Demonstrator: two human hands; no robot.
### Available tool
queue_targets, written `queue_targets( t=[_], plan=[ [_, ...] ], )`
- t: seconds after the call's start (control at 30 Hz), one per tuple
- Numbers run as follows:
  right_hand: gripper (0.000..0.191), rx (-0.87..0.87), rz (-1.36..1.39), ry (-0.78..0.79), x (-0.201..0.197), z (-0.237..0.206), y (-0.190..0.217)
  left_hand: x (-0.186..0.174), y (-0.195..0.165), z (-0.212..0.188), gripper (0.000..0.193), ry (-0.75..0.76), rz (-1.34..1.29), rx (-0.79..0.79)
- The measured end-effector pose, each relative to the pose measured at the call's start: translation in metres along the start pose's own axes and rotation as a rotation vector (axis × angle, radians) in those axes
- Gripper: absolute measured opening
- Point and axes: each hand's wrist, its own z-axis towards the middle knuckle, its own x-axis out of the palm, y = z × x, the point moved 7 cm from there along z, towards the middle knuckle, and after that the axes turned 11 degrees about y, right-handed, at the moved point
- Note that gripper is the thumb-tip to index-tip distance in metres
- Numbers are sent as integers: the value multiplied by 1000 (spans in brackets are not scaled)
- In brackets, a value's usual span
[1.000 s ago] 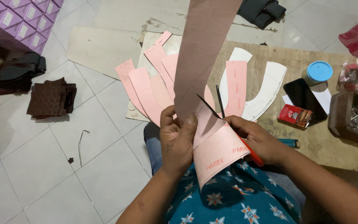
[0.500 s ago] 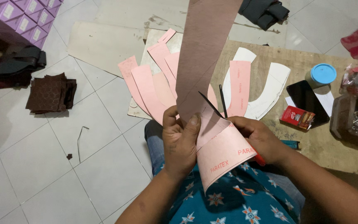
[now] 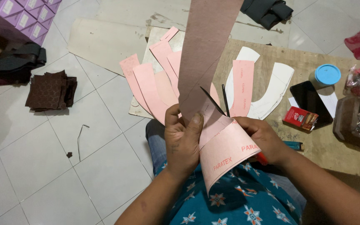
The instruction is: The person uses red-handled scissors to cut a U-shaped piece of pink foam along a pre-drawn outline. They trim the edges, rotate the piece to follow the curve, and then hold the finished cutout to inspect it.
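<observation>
My left hand (image 3: 183,139) grips the lower part of a long pink-brown sheet strip (image 3: 207,54) that rises up past the top of the view. Its lower end curls over my lap as a pink flap (image 3: 226,152) with red print. My right hand (image 3: 260,138) holds scissors (image 3: 218,104) with red handles; the dark blades stand apart, biting into the strip's edge just above my left thumb. Behind the strip, several cut pink pieces (image 3: 148,85) lie fanned on the floor.
A brown board (image 3: 271,137) lies ahead with white curved pieces (image 3: 273,89), a black phone (image 3: 311,102), a small red box (image 3: 299,118) and a blue-lidded jar (image 3: 326,75). A brown fabric stack (image 3: 51,89) and purple boxes (image 3: 23,16) sit left. Dark cloth (image 3: 267,10) lies far ahead.
The scissor blades have shifted slightly along the strip, and my hands with the strip have stayed almost in place. The view has drifted a little.
</observation>
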Motion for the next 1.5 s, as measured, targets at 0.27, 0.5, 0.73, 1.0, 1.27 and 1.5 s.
queue_targets(
  t=[0.27,0.5,0.73,1.0,1.27,1.5],
  plan=[
    [53,4,12,2,2,-1,6,0,1,0,28,-11,17,-16],
    [47,-42,-16,-8,3,-3,7,1,1,0,29,-10,76,-26],
    [43,40,-14,-9,3,-1,1,0,3,1,30,-27,67,-34],
    [49,98,11,-32,4,1,5,4,7,-2,29,-13,44,-56],
    [47,10,69,-3,5,1,2,4,9,-2,31,-50,7,-37],
    [55,-31,-40,6,6,0,7,4,10,-1,29,-27,13,-34]
  ],
)
